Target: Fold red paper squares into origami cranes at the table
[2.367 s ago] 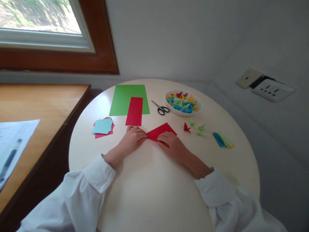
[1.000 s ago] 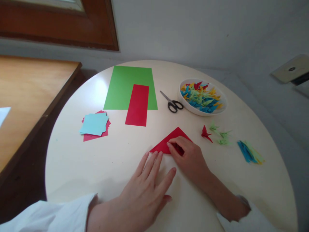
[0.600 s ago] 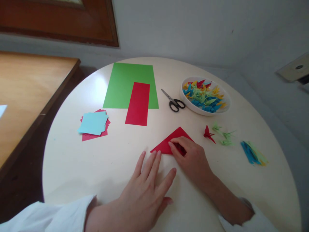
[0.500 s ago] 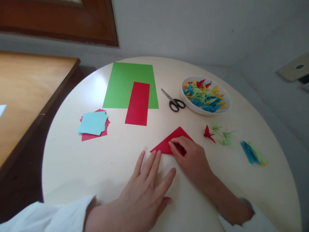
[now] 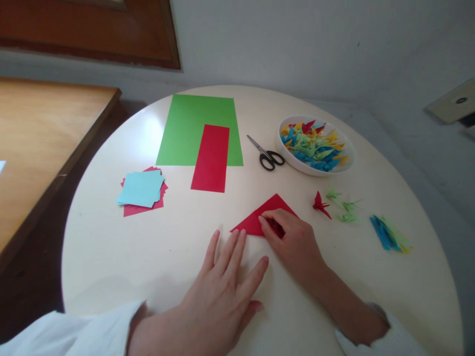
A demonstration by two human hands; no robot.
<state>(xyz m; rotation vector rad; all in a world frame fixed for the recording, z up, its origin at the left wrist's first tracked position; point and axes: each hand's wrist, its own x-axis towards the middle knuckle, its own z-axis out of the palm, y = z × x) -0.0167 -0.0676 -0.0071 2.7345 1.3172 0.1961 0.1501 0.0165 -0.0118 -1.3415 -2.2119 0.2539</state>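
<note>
A sheet of red paper [image 5: 256,221], folded into a triangle, lies on the white table in front of me. My left hand [image 5: 222,284] is open and flat, fingers spread, with two fingertips resting at the triangle's left corner and lower edge. Over the paper's right part, my right hand [image 5: 291,237] is closed, thumb and index finger pressed together against the paper. That hand hides the triangle's lower right portion. Just right of it sit a small red paper crane [image 5: 320,205] and several light green paper cranes [image 5: 347,207].
A white bowl [image 5: 315,171] of colourful paper cranes stands at the back right beside black-handled scissors [image 5: 266,154]. Green paper [image 5: 185,131] lies partly under a red strip [image 5: 211,160]. Stacked blue and red squares [image 5: 142,189] lie left; folded paper pieces [image 5: 388,235] lie far right.
</note>
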